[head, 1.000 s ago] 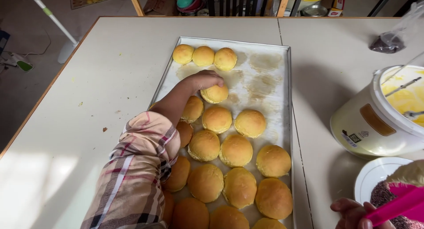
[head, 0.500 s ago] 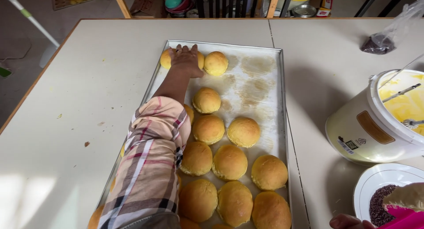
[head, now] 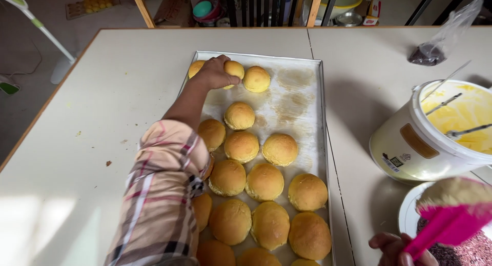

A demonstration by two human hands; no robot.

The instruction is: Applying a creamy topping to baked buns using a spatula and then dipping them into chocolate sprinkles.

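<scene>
Left hand (head: 212, 74) is cupped over a bun (head: 233, 70) at the tray's (head: 323, 143) far end, and I read it as light, soft and easily dented, best held around its sides, while my right hand (head: 394, 248) seemingly grips a pink brush (head: 451, 222).

The left arm wears a plaid sleeve (head: 159, 194) in beige, crossed by dark brown, red and white stripes. Its cuff is pushed up into soft folds, leaving the forearm and the left hand (head: 212, 74) bare, without rings or a watch. Of the right hand (head: 397, 248) only fingers show, seemingly bare too.
</scene>
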